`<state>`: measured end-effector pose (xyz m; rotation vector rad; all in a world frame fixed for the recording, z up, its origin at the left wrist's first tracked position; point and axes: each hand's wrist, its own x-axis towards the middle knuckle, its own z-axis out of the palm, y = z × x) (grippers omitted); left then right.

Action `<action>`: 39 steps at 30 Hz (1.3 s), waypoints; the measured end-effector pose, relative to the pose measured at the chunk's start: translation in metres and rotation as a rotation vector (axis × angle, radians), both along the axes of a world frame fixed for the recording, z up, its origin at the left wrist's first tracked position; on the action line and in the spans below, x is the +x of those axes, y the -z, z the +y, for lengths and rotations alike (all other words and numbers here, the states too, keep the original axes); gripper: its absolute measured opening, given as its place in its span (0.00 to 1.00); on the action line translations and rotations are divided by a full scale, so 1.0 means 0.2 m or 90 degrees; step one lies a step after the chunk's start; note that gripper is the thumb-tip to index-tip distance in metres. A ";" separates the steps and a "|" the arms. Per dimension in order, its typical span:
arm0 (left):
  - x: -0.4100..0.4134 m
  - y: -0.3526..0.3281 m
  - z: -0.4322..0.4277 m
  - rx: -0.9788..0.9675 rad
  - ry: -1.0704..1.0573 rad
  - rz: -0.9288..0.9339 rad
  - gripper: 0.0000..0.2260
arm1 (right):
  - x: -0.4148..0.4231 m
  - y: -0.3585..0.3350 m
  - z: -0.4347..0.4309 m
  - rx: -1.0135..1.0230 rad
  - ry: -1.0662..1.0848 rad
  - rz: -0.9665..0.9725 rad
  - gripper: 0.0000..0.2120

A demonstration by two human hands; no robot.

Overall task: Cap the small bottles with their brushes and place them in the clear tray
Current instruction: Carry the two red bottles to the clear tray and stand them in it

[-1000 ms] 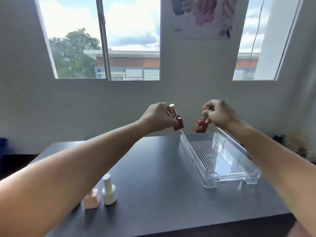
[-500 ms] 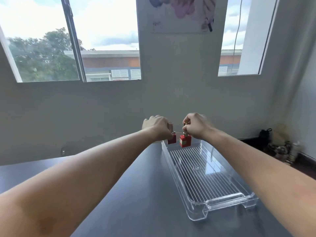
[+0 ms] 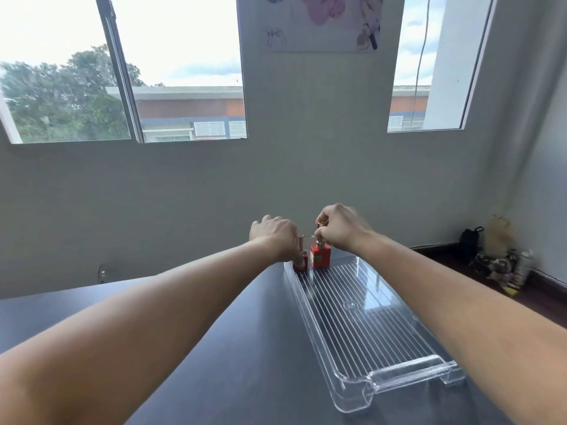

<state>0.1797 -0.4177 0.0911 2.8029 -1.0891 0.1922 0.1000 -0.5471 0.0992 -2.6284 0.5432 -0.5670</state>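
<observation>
Here, both hands meet over the far end of the tray [image 3: 399, 368], a long clear one with a ribbed floor that lies on the dark worktop [image 3: 245, 348], its handled end nearest the camera.

The left hand [image 3: 274, 237] is seen from the back, knuckles up, its fingers curled down onto the left bottle [image 3: 301, 266]. That bottle is small and red, and mostly hidden under the fingers. It sits at the tray's far left corner, seemingly just inside the wall, though the clear plastic makes that hard to judge.

The right bottle [image 3: 320, 256] is red and square with a pale label. It stands upright on the tray floor just beside the left one, the two close but not clearly touching. The right hand [image 3: 342, 230] is above it, fingertips bunched in a pinch at the bottle's top, with a glint of gold showing between thumb and finger. Whether the cap is fully seated cannot be told.

A thin rod [image 3: 308, 236] runs level between the two hands. It is too small to tell what it is or which hand has it.

Both forearms reach in from the lower corners. Behind the worktop is a grey wall with a window on the left [image 3: 122, 72], another on the right [image 3: 429, 72], and a poster [image 3: 322, 23] between them. Some clutter [image 3: 497, 262] sits low in the right corner.
</observation>
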 end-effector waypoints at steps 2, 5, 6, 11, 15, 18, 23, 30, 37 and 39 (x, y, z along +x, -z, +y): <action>0.00 -0.02 0.00 -0.045 0.008 0.018 0.17 | -0.01 -0.01 0.00 -0.003 -0.001 -0.009 0.10; 0.00 -0.08 0.01 -0.131 -0.004 0.058 0.16 | -0.02 -0.04 0.01 0.007 0.003 -0.022 0.07; 0.00 -0.09 0.01 -0.146 -0.011 0.069 0.14 | -0.02 -0.04 0.01 0.013 0.001 -0.026 0.05; 0.01 -0.12 0.02 -0.171 -0.030 0.085 0.08 | -0.01 -0.05 0.03 0.019 -0.002 -0.026 0.03; 0.03 -0.13 0.04 -0.177 -0.040 0.101 0.09 | 0.01 -0.03 0.04 0.022 -0.005 -0.032 0.02; 0.04 -0.13 0.04 -0.187 -0.040 0.117 0.09 | 0.01 -0.03 0.03 0.033 -0.009 -0.033 0.02; 0.05 -0.12 0.04 -0.197 -0.034 0.130 0.09 | 0.01 -0.03 0.03 0.046 -0.010 -0.035 0.02; 0.00 -0.17 0.12 -0.229 -0.016 0.125 0.13 | -0.02 -0.03 0.06 0.037 0.020 -0.031 0.18; -0.14 -0.34 0.43 -0.285 0.036 0.104 0.07 | -0.15 -0.12 0.25 0.011 0.006 -0.166 0.11; -0.21 -0.39 0.57 -0.306 0.044 0.094 0.07 | -0.21 -0.16 0.38 0.026 -0.027 -0.191 0.09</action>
